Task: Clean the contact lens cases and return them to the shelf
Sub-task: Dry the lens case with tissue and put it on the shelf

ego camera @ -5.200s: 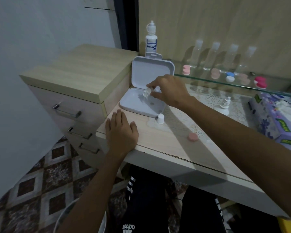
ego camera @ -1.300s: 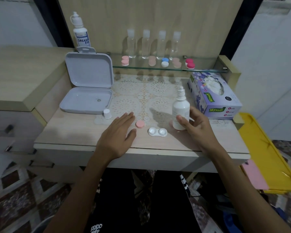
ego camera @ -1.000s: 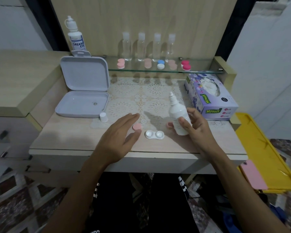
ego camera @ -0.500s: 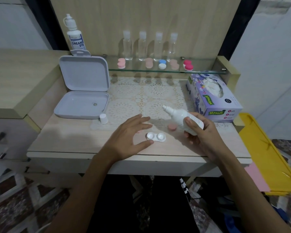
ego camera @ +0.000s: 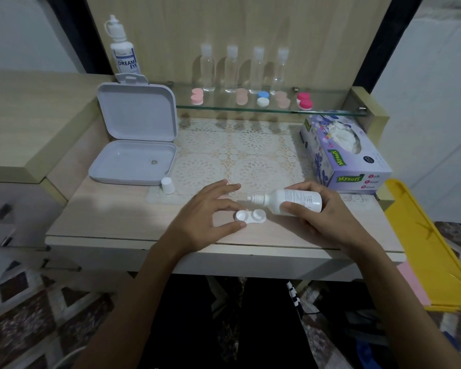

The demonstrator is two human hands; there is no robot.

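Observation:
A white two-well contact lens case (ego camera: 250, 216) lies uncapped near the desk's front edge. My left hand (ego camera: 208, 214) pinches its left end between thumb and fingers. My right hand (ego camera: 320, 217) grips a small white solution bottle (ego camera: 290, 202) tipped sideways, nozzle pointing left just above the case's right well. Several capped lens cases in pink, blue-and-white and red (ego camera: 262, 98) sit on the glass shelf (ego camera: 328, 109) at the back. The case's pink caps are hidden behind my hands.
An open grey plastic box (ego camera: 133, 161) stands at the left with a white bottle cap (ego camera: 167, 185) beside it. A tissue box (ego camera: 341, 153) sits at the right, a yellow tray (ego camera: 431, 249) beyond the desk edge. Clear bottles (ego camera: 244, 67) and an eye-solution bottle (ego camera: 123, 49) stand behind.
My right hand lifted the bottle off the desk and tipped it from upright to sideways over the case. My left hand slid right and took hold of the case.

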